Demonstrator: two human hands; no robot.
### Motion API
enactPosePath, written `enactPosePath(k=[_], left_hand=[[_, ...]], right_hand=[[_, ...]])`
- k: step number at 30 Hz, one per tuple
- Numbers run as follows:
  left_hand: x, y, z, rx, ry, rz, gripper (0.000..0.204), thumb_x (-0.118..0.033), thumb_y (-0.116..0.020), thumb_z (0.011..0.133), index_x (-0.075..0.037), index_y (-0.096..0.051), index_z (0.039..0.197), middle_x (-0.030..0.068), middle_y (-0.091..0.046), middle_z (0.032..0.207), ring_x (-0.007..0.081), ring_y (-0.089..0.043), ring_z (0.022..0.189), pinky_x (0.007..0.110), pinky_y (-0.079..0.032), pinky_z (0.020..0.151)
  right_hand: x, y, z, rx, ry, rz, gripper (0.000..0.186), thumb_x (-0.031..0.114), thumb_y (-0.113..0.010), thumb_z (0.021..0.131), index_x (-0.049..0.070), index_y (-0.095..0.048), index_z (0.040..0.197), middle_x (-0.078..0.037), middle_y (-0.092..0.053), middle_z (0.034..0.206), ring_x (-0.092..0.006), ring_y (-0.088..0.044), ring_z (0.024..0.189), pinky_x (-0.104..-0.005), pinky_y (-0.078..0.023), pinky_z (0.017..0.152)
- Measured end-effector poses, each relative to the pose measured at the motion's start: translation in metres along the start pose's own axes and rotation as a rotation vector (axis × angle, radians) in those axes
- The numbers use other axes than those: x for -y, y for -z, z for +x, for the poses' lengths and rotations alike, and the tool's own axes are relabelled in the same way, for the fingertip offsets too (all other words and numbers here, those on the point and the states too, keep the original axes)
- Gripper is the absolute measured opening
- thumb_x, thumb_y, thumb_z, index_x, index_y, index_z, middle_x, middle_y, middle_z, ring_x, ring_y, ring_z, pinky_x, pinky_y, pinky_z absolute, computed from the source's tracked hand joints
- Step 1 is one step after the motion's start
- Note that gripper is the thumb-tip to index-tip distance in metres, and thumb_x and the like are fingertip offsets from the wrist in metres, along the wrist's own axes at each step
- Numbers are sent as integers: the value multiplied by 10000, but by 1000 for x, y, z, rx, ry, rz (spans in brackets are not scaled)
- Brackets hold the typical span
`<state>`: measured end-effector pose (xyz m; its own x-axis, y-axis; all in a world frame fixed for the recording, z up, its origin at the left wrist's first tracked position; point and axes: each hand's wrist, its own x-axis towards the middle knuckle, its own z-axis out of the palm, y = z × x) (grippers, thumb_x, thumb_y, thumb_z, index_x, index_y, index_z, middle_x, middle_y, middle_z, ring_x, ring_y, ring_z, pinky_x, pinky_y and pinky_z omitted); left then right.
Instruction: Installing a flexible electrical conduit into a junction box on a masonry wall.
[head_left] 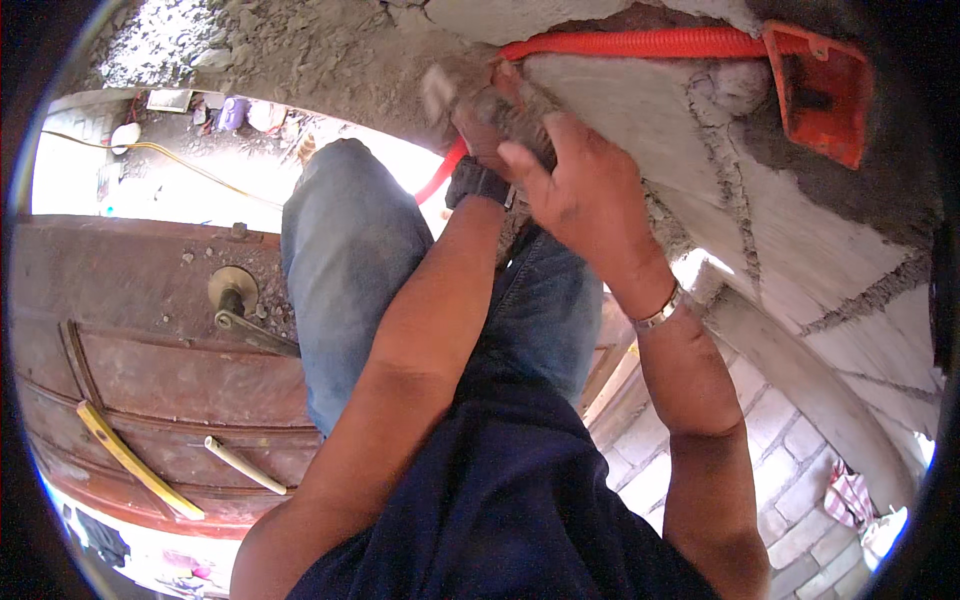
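Note:
A rough grey lump (510, 118), blurred and of a kind I cannot make out, is between my hands at the wall's broken edge. My left hand (480, 143), with a black watch at the wrist, closes round its near side, partly hidden and smeared by motion. From the right my right hand (595, 190), wearing a metal wristband, grips it with thumb and forefinger on either side. Just behind the hands runs a red corrugated conduit (640, 44). It reaches a red electrical box (822, 100) set in the wall, and a red length also shows below my left hand.
A brown panelled door (150, 370) lies flat under my knees, with a metal lever handle (235, 300). A yellow strip (130, 455) and a pale strip (245, 465) rest on it. Cement rubble (300, 45) covers the ledge ahead. Block wall (790, 460) stands at lower right.

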<state>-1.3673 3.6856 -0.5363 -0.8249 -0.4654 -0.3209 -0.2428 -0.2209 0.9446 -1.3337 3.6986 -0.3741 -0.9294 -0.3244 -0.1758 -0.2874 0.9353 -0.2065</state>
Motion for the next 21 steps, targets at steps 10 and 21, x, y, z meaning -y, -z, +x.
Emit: enactPosePath(k=[10, 21], left_hand=[[52, -4, 13, -80, -173, 146, 273, -289, -548, 904, -34, -641, 932, 116, -623, 750, 246, -575, 695, 360, -450, 629], [43, -12, -1, -46, -88, -180, 247, -241, -504, 914, -28, -629, 900, 135, -621, 818, 290, -575, 692, 337, -471, 652]], right_hand=[[14, 3, 6, 4, 76, 44, 396, 353, -646, 806, 7, -563, 980, -189, -615, 820, -393, -606, 778, -420, -489, 671], [-16, -3, 14, 170, -143, -145, 356, 336, -629, 821, 15, -561, 959, -222, -604, 874, -411, -589, 799, -425, -488, 664]])
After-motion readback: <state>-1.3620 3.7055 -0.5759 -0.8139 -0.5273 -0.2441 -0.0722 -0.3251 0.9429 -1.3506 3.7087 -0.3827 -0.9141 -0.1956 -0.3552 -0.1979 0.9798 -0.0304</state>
